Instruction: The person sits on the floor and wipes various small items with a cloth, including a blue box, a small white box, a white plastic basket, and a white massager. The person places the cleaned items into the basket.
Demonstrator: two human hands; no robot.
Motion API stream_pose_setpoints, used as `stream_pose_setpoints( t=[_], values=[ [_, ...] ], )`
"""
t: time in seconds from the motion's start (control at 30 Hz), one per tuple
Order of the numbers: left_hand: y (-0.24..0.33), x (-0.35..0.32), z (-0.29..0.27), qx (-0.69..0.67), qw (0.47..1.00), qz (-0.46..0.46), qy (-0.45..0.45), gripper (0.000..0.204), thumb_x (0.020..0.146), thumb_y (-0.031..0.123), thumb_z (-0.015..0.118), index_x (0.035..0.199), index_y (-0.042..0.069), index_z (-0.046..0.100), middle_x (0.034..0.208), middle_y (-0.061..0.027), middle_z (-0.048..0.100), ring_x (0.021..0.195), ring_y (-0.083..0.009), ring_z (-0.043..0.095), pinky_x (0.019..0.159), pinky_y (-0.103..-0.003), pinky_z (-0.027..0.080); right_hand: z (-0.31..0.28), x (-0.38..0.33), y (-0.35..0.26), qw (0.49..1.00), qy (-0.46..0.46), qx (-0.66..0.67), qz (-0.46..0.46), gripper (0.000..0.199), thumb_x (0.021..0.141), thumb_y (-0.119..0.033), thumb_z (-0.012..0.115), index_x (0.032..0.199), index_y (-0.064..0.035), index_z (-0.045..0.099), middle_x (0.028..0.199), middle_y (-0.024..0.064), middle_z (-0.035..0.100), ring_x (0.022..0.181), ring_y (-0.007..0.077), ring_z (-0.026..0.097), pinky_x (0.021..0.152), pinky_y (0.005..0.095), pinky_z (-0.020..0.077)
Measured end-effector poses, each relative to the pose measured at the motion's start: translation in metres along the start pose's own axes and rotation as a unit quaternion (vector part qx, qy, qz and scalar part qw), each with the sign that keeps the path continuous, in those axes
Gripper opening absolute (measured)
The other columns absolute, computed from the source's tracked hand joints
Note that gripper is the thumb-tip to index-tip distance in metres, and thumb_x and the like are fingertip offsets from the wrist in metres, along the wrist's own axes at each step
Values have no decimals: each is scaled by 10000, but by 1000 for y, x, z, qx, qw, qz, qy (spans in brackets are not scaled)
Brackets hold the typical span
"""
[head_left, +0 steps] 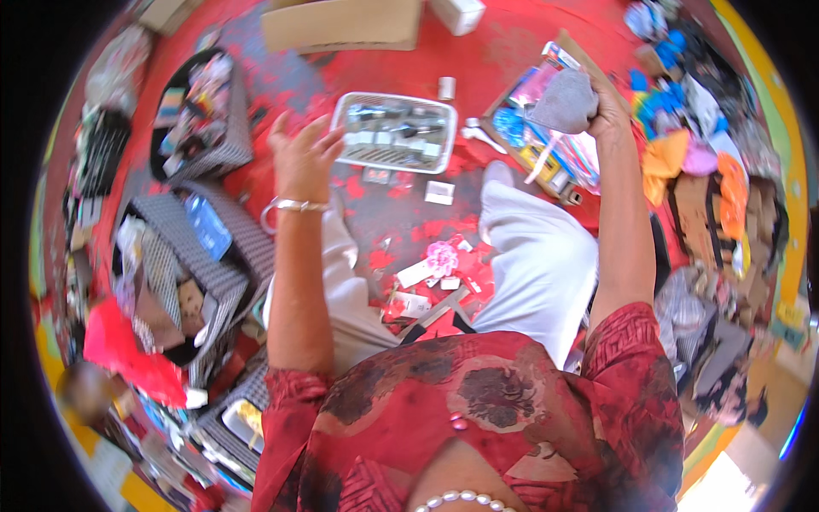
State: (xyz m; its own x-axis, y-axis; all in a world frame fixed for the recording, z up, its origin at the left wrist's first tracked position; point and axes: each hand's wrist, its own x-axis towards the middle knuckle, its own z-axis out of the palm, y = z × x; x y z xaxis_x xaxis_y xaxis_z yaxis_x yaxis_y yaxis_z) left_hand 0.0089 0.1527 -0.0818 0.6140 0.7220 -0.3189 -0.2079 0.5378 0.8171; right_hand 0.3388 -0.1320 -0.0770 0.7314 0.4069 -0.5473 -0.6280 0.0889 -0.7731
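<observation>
My right hand (609,107) is raised at the upper right, its fingers closed on a grey, rounded, soft-looking cloth item (564,100). This item hangs above an open cardboard box (503,107) filled with mixed packets, pink and blue wrapping and a yellow package, and it hides part of them. Over on the left, my left hand (305,158) is held up with its fingers apart and nothing in them. Just right of its fingertips stands a white plastic basket (450,138) with several dark and pale small things inside.
Patterned grey bins (230,128) full of mixed goods line the left. Coloured bags and cloth (674,162) pile up on the right. A large cardboard box (341,26) stands at the far side. Between my legs, a pink flower (442,258) and white tags (415,273) lie on the red floor.
</observation>
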Motion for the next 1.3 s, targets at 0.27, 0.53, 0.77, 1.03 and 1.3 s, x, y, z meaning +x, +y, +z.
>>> stream_pose_setpoints(
  t=[0.27,0.53,0.77,1.03,1.3],
  values=[
    [-8,-9,13,38,997,-68,-11,597,817,62,552,1281,149,186,1113,-188,512,823,-280,588,674,-338,496,-165,-22,74,975,213,-48,43,138,768,-218,614,781,-83,592,722,33,576,639,169,548,553,364,447],
    [-25,-17,36,156,978,-140,-15,530,856,103,499,1312,113,229,1107,-141,507,781,-181,559,675,-278,470,-239,-7,217,946,309,7,100,174,771,-164,618,624,-74,591,601,28,517,541,151,498,484,297,415],
    [-39,-22,53,239,958,-157,-25,508,875,87,443,1332,93,221,1088,-129,501,772,-147,558,671,-251,466,-242,51,244,952,303,-42,31,112,771,-115,633,713,-19,624,677,26,546,603,117,482,552,272,377],
    [-46,-21,55,247,956,-158,-30,520,869,74,447,1336,98,221,1106,-145,495,790,-150,562,674,-245,467,-229,82,247,903,322,-285,6,337,748,-155,631,1032,25,613,887,151,635,760,187,597,688,285,455],
    [-38,-26,48,254,956,-141,-44,518,868,72,446,1343,94,240,1121,-144,499,809,-154,570,695,-245,471,-236,66,242,748,303,-590,-1,435,697,-228,634,1115,-112,607,1046,225,588,983,294,552,864,369,407]
  ],
)
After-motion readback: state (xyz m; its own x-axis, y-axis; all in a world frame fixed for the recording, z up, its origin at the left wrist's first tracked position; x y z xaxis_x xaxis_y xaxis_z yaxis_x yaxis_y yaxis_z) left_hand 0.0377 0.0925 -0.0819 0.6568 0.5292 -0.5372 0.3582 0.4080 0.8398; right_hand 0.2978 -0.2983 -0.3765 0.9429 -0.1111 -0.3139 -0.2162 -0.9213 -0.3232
